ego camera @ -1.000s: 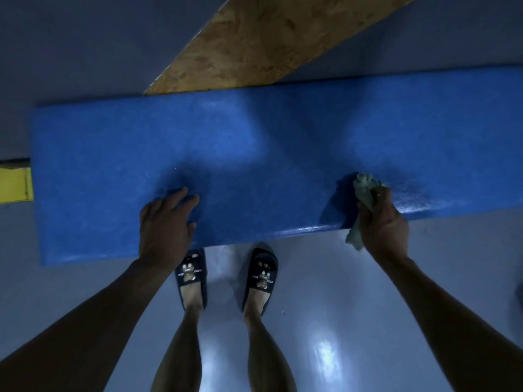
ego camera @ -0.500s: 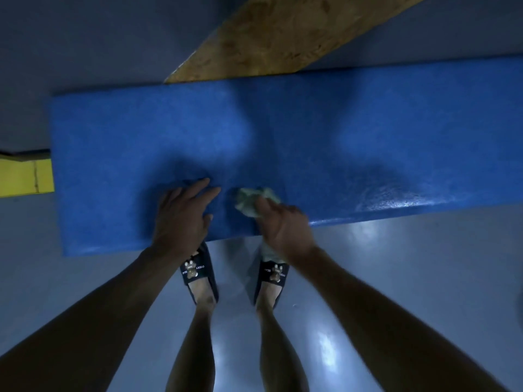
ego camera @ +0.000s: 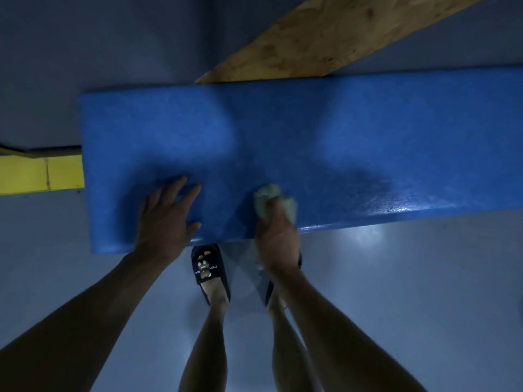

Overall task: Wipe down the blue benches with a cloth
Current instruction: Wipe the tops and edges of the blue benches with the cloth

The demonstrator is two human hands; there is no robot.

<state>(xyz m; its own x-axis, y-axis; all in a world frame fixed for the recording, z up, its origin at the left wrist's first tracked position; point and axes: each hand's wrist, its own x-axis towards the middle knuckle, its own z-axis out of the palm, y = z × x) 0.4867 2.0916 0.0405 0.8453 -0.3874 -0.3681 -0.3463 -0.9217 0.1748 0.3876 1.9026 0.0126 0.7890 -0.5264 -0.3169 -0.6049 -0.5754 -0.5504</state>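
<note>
A long blue bench (ego camera: 339, 131) runs across the view from left to right. My left hand (ego camera: 165, 222) lies flat on its near edge, fingers spread, holding nothing. My right hand (ego camera: 277, 233) grips a crumpled pale green cloth (ego camera: 268, 199) and presses it on the bench top close to the near edge, a little right of my left hand. The bench surface to the right of the cloth shines wet.
A brown chipboard plank (ego camera: 325, 38) slants behind the bench. A yellow block (ego camera: 42, 172) meets the bench's left end. My feet in dark slippers (ego camera: 208, 268) stand on the glossy grey floor (ego camera: 410, 292) right in front of the bench.
My right hand swept the cloth leftward along the near edge, from the right part of the bench to beside my left hand. The view has shifted so the bench sits further right.
</note>
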